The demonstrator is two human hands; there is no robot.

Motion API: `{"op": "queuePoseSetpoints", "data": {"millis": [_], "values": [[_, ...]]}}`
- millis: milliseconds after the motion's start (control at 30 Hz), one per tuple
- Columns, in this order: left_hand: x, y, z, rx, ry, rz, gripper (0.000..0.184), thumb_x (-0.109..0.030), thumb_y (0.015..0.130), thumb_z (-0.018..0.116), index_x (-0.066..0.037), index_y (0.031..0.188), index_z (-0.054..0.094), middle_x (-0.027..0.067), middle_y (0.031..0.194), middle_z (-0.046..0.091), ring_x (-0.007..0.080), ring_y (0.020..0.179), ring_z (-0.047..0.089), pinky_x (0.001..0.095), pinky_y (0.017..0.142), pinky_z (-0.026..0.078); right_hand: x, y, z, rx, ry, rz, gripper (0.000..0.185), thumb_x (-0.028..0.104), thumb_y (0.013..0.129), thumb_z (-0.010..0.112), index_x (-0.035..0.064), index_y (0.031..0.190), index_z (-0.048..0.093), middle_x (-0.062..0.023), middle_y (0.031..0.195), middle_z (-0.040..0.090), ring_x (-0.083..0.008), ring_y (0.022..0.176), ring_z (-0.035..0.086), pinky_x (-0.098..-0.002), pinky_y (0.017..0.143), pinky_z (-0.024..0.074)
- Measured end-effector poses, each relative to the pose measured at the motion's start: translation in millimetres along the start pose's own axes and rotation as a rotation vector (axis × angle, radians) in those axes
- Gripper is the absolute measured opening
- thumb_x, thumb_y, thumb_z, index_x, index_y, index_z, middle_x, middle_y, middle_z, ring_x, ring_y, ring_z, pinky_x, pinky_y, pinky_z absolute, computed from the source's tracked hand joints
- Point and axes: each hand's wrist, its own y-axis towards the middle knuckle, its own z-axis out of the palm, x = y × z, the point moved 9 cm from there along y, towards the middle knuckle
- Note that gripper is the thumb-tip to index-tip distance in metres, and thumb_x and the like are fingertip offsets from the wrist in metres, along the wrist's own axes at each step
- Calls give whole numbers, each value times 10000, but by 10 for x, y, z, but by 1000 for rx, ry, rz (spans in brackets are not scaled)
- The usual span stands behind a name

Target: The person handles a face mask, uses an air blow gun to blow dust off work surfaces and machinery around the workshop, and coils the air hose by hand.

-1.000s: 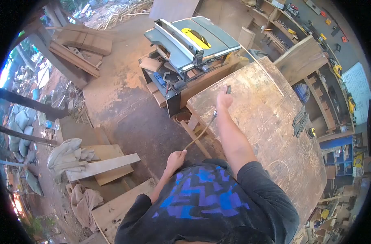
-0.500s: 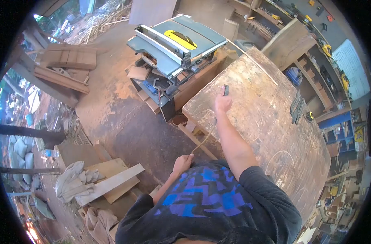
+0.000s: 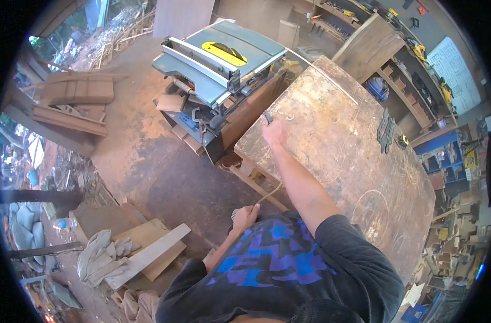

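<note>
My right hand [image 3: 274, 132] is closed around a small dark object [image 3: 267, 117], its kind too small to make out, above the near left part of the worn wooden worktable [image 3: 331, 140]. Low by my shirt, my left hand [image 3: 246, 217] grips a thin, bent tan strip [image 3: 271, 194] between its fingers. That strip curves up toward the table's edge, and I cannot tell whether it is cord or wood. Something striped [image 3: 234, 213] shows at the far side of the left hand.
A table saw [image 3: 229, 51] with a yellow insert stands ahead, left of the worktable. On the table are a thin wooden stick [image 3: 331, 78], dark gloves [image 3: 385, 132] and a tape measure [image 3: 402, 141]. Boards [image 3: 148, 255] and a cloth [image 3: 100, 258] lie at lower left.
My right hand has moved left over the table, toward its left edge, with the small object. My left hand has turned slightly, still holding the strip. The view has shifted a little.
</note>
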Motion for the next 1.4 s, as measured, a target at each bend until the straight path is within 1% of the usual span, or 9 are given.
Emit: {"op": "queuePoseSetpoints", "data": {"millis": [100, 200, 300, 400, 600, 900, 1100, 1200, 1400], "values": [[-34, -1, -27, -30, -59, 54, 604, -504, 955, 460, 50, 739, 571, 189, 600, 514, 312, 568, 530, 440, 588, 420, 35, 35, 64, 57, -28, -11, 563, 571, 851, 591, 26, 921, 714, -265, 909, 674, -416, 901, 656, -487, 780, 505], [-21, 17, -9, -37, -77, 52, 606, -503, 955, 458, 53, 736, 561, 187, 599, 516, 317, 570, 533, 436, 587, 421, 143, 37, 174, 148, -120, -98, 500, 512, 882, 579, 27, 885, 704, -254, 903, 675, -415, 892, 654, -492, 751, 512], [-32, 32, -6, -24, -34, 34, 607, -504, 954, 461, 53, 734, 560, 174, 590, 512, 302, 569, 533, 433, 589, 423, 69, -5, 78, 1, 24, 0, 492, 508, 891, 565, 30, 899, 683, -243, 888, 676, -416, 885, 652, -494, 741, 508], [-64, 5, -38, 8, -32, -14, 537, -437, 972, 455, 32, 776, 627, 275, 711, 602, 442, 701, 611, 490, 658, 455, 43, 18, -81, -82, 19, 6, 493, 516, 896, 552, 36, 906, 668, -234, 877, 676, -416, 884, 651, -496, 734, 503], [-101, -18, -61, 34, -40, -42, 539, -446, 969, 460, 37, 798, 627, 270, 718, 603, 430, 716, 617, 474, 668, 456, -127, 144, 73, -108, -10, -20, 507, 548, 882, 559, 64, 937, 699, -217, 812, 682, -396, 809, 665, -496, 733, 502], [-71, 88, -2, 31, -21, -2, 523, -436, 964, 464, 29, 781, 618, 260, 698, 586, 420, 691, 610, 465, 661, 453, 389, -214, 147, 18, -209, -263, 526, 552, 895, 541, 48, 911, 689, -238, 812, 677, -400, 781, 671, -506, 670, 510], [-28, 82, -86, -10, -32, -58, 541, -447, 968, 443, 22, 764, 620, 254, 697, 591, 432, 704, 615, 477, 668, 456, 83, 44, -396, -287, 91, 26, 453, 489, 920, 532, 50, 908, 641, -215, 829, 677, -420, 810, 652, -510, 727, 487], [29, 151, -71, -5, 2, -33, 552, -460, 969, 434, 19, 773, 627, 264, 708, 591, 439, 721, 617, 484, 679, 459, -155, 166, -446, -317, 228, 127, 463, 503, 914, 531, 54, 906, 641, -204, 836, 681, -418, 829, 649, -511, 733, 482], [-108, 163, -54, 21, 8, 1, 559, -469, 969, 430, 18, 783, 633, 272, 734, 593, 462, 740, 597, 499, 682, 457, -239, -28, -667, -368, 158, 162, 475, 525, 891, 551, 65, 922, 666, -204, 863, 685, -412, 839, 648, -492, 746, 486]]}}
